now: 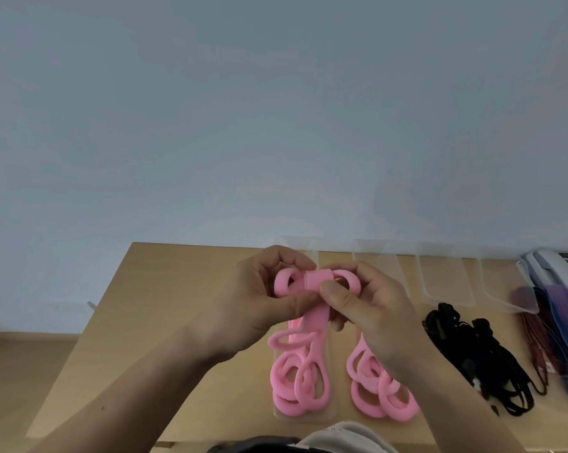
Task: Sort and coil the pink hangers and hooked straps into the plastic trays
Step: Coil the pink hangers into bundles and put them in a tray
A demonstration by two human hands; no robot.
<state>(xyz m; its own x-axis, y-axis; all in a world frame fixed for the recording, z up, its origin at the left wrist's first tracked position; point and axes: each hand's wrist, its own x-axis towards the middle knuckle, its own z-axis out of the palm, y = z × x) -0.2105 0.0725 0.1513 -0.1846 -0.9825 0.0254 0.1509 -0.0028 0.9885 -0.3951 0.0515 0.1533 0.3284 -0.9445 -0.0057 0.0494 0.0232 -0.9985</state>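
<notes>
Pink foam hanger (315,282) is up off the counter (165,305), pinched mid-wrap between my left hand (266,305) and right hand (371,308), fingers of both curled round it. It looks springy to me: ease either pinch and it may unwind, dropping onto the coiled hangers (295,384) below and tangling them.

coloured straps (562,308) at far right run off the frame edge.
</notes>
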